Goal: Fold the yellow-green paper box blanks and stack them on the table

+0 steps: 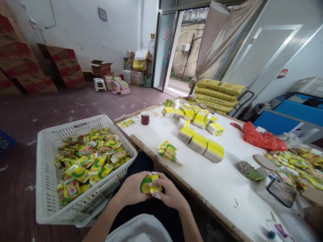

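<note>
Both hands meet over my lap, just in front of the table edge. My left hand [132, 189] and my right hand [169, 193] are closed together on one small yellow and green packet [149, 184]. To my left stands a white plastic basket [47, 201] holding several of the same packets [88, 161]. A small fanned stack of packets [168, 151] lies on the white table [214, 181] near its front edge. Behind it sit bundled yellow stacks [200, 143].
A dark red mug [145, 118] stands at the table's far corner. A red plastic bag [263, 138], loose packets [300, 166] and a phone [282, 191] lie at the right. Yellow sacks [219, 95], cardboard boxes [63, 65] and an open doorway are farther back.
</note>
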Action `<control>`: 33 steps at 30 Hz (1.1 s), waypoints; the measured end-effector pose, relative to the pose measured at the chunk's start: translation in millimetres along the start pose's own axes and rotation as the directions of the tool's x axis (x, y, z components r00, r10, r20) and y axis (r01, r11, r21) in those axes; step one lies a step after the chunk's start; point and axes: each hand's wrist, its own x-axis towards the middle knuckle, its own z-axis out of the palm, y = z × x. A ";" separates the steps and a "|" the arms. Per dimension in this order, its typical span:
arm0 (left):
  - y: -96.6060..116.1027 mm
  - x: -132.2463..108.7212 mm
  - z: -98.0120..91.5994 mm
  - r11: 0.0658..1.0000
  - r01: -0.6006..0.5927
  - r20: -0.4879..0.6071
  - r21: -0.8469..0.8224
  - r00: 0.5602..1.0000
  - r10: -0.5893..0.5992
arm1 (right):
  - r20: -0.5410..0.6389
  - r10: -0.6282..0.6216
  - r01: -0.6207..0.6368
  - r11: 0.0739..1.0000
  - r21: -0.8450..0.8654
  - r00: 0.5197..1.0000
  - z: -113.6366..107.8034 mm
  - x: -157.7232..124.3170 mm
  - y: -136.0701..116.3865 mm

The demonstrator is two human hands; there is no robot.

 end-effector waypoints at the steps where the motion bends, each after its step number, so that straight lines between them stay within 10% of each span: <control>1: -0.3 0.9 1.4 1.000 -0.007 -0.023 -0.013 1.000 0.007 | -0.031 0.004 -0.003 1.000 0.019 1.000 3.0 1.3 -0.5; 5: -15.9 12.9 0.2 0.945 0.011 -0.280 -0.327 0.954 -0.108 | -0.256 0.023 -0.003 0.997 0.079 0.966 18.5 14.1 13.7; 8: -39.8 24.9 -12.7 0.579 -0.091 -0.478 -0.811 0.674 -0.564 | -0.447 0.068 -0.133 0.984 -0.117 0.892 2.5 35.1 32.7; 10: -54.2 28.9 -18.6 0.314 -0.165 -0.353 -0.935 0.521 -0.777 | -0.577 0.113 -0.321 0.907 -0.273 0.809 -21.0 53.0 45.7; 14: -67.5 26.1 2.1 0.100 0.014 -0.070 -0.995 0.613 -0.787 | -0.685 0.172 -0.515 0.789 -0.334 0.708 -55.0 83.7 68.0; 19: -77.7 23.4 55.7 0.051 0.268 0.185 -0.962 0.779 -0.599 | -0.671 0.193 -0.603 0.656 -0.454 0.716 -48.2 93.0 81.5; 33: -106.6 22.0 83.9 0.068 0.201 0.150 -0.977 0.880 -0.450 | -0.753 0.120 -0.682 0.532 -0.502 0.647 -40.1 80.9 82.2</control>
